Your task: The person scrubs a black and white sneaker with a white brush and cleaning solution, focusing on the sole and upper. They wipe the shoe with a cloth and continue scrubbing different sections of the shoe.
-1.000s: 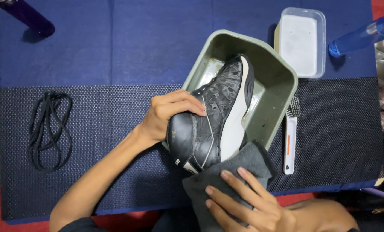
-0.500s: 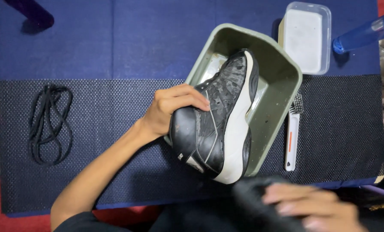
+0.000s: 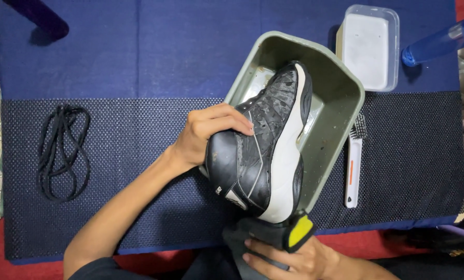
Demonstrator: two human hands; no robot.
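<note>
Left hand [image 3: 208, 134] grips a black shoe [image 3: 263, 150], its length slanting toward the basin [image 3: 341, 88]; right hand [image 3: 289, 256] below clutches a grey cloth [image 3: 242, 238].

Left hand [image 3: 211, 136] gripping black-and-white shoe [image 3: 263, 155] over green basin [image 3: 341, 109], right hand [image 3: 289, 256] holding grey cloth [image 3: 242, 241]

The black high-top sneaker with the white sole [image 3: 260, 150] looks like smooth, slightly glossy leather at the heel, with a mottled, shinier panel toward the toe; the sole is matt rubber. The olive-green rectangular tub [image 3: 341, 103] is hard plastic with a dull sheen. Under it sits a dark, bumpy, woven-looking anti-slip mat [image 3: 138, 135] over smooth blue cloth [image 3: 164, 52]. The dark grey rag [image 3: 242, 238] looks soft and matt.
</note>
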